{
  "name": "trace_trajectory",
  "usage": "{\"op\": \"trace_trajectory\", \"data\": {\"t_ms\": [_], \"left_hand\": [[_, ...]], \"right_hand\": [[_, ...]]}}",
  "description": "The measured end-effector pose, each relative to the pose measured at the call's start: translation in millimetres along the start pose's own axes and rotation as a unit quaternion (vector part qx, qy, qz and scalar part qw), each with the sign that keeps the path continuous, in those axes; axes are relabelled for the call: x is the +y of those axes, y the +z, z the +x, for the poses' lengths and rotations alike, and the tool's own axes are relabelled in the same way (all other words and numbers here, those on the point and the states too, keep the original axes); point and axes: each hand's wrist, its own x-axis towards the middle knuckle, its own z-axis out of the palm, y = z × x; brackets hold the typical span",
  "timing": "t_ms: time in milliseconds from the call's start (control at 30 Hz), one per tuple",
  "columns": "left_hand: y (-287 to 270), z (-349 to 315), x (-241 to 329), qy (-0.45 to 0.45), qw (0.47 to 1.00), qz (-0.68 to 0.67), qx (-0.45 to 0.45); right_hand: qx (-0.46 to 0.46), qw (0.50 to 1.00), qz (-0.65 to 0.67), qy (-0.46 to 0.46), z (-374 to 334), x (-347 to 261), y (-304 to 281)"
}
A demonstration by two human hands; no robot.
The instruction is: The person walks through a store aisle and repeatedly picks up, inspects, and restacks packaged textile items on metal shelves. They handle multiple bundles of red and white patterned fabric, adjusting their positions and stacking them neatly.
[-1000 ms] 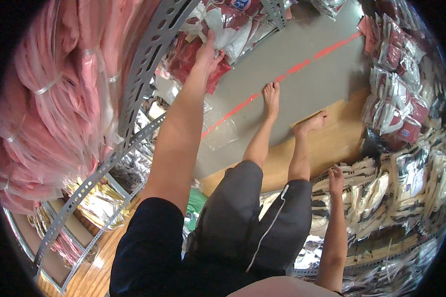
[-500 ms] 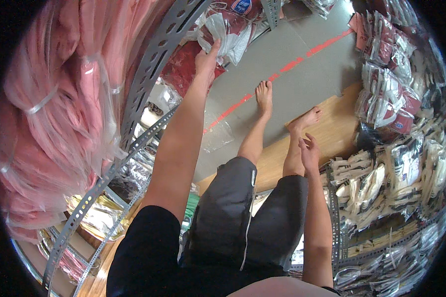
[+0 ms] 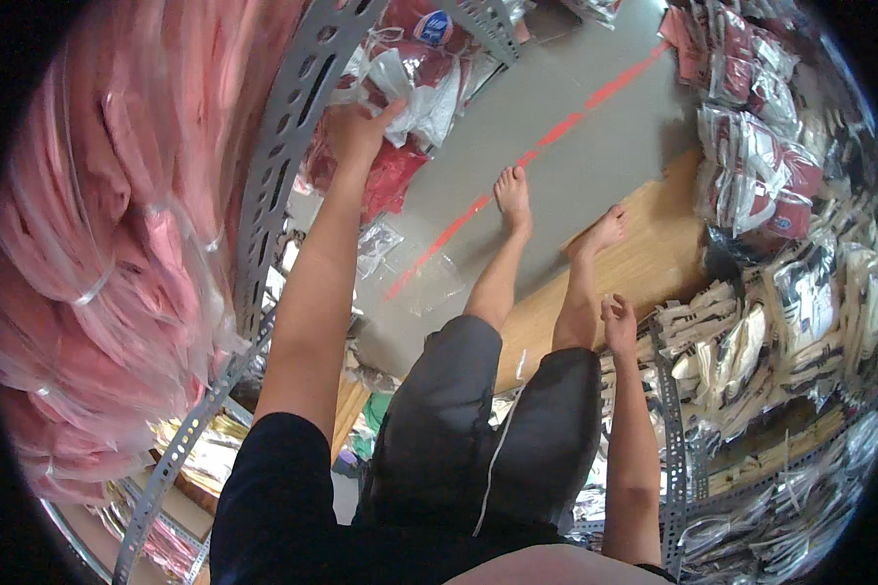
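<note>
My left hand (image 3: pixel 359 136) reaches to a shelf on the left and rests against plastic-wrapped packs of maroon cloth (image 3: pixel 424 66). Its thumb stretches out over a crumpled white plastic bag (image 3: pixel 390 83); the other fingers are partly hidden among the wrapping. A red pack (image 3: pixel 392 175) lies just below that hand. Hanging beside my right leg, my right hand (image 3: pixel 618 324) has loosely bent fingers, holds nothing, and is nearest the stacked cream packs on the right.
Bundled pink cloth in clear plastic (image 3: pixel 117 224) fills the left, behind a perforated metal upright (image 3: pixel 293 117). Maroon packs (image 3: pixel 761 175) and cream packs (image 3: pixel 741 351) are stacked at the right. A red line (image 3: pixel 561 127) crosses the grey floor beside wooden boarding (image 3: pixel 654 224).
My left hand has shifted left and slightly nearer, its thumb now spread. My right hand has dropped a little lower, with its fingers more bent. The view has shifted slightly.
</note>
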Motion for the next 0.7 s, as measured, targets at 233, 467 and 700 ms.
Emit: {"op": "trace_trajectory", "data": {"t_ms": [233,467,700], "left_hand": [[-14,26,14,0.152,0.986,-0.003,0.076],[-15,62,7,0.229,0.973,-0.006,-0.037],[-17,65,8,0.211,0.975,-0.048,0.051]], "right_hand": [[0.008,1.0,0.021,-0.013,-7,-5,6],[-0.01,0.997,0.082,-0.01,-3,-1,31],[0.002,0.996,0.089,-0.021,-9,-10,36]]}}
